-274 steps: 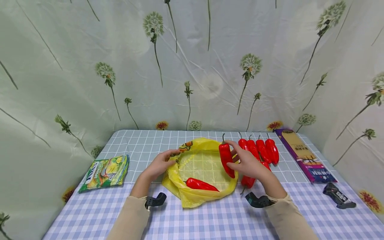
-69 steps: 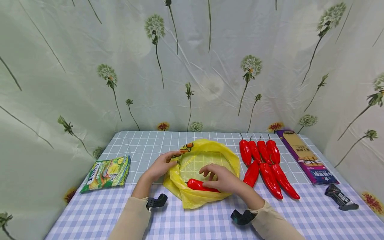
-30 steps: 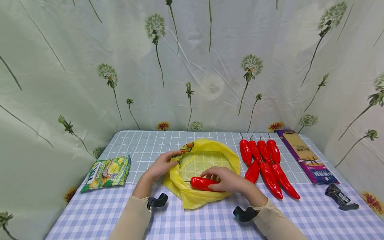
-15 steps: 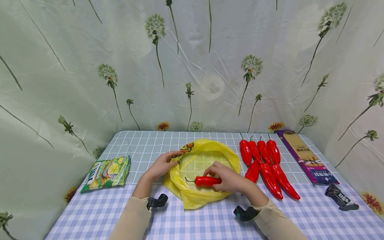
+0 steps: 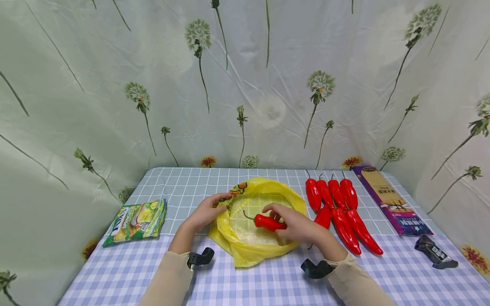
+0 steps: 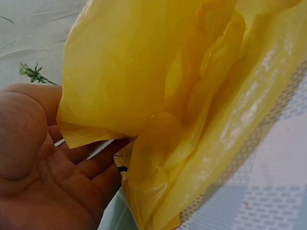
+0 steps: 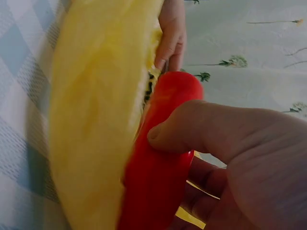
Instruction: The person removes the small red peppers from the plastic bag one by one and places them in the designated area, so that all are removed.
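A yellow plastic bag (image 5: pixel 245 242) lies open on the checked tablecloth at the table's middle. My left hand (image 5: pixel 206 209) holds its left rim (image 6: pixel 96 129), fingers under the plastic. My right hand (image 5: pixel 294 223) grips a red pepper (image 5: pixel 268 222) and holds it lifted above the bag's opening, stem pointing left. The right wrist view shows the thumb across the red pepper (image 7: pixel 158 172) with the yellow bag (image 7: pixel 96 120) beside it. Several more red peppers (image 5: pixel 338 204) lie in a group to the right of the bag.
A green snack packet (image 5: pixel 135 220) lies at the left edge of the table (image 5: pixel 183 182). A long purple box (image 5: pixel 388 197) sits at the right, with a dark wrapped bar (image 5: pixel 434 251) near the right front corner. A flowered curtain hangs behind.
My right hand has closed on the pepper lying in the bag and raised it up and slightly back, off the bag's bottom. The left hand has stayed on the rim.
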{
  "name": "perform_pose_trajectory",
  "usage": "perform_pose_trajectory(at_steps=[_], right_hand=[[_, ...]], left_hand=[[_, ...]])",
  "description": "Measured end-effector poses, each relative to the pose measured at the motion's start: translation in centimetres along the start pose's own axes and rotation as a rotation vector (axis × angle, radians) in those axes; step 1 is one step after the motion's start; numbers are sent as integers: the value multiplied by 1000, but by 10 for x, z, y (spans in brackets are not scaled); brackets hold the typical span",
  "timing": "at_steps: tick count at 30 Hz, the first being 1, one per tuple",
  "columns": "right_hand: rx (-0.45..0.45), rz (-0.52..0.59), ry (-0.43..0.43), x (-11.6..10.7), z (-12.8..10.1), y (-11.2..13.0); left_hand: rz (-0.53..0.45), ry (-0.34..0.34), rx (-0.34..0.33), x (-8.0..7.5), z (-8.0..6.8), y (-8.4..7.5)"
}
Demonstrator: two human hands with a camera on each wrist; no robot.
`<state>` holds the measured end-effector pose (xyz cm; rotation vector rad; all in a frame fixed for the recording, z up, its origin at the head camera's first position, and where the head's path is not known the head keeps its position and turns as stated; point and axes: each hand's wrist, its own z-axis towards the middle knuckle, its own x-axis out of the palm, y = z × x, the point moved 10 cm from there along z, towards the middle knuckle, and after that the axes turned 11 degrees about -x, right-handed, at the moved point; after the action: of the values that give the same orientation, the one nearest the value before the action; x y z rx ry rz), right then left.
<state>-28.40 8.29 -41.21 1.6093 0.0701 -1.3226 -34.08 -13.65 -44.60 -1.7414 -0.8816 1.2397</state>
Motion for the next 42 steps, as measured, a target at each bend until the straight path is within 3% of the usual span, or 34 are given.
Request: perform_pose_trajectory(at_steps=[7,13,22,30,42], right_hand=[[-47,-44,-81,-23,-4,2],[-27,-67,-162,-42,-9,1],[-16,9,-249,-71,-19,-7],[76,22,-314,-102,-41,-24],[171,44,-397,-127,-63,-44]], left_hand=[[1,0,-5,0,1,1],[-1,4,0,1,3,2],[11,-13,-6,-1,4,2],[19,-11,-5,0,4,2],[-7,-2,4,0,4,3]])
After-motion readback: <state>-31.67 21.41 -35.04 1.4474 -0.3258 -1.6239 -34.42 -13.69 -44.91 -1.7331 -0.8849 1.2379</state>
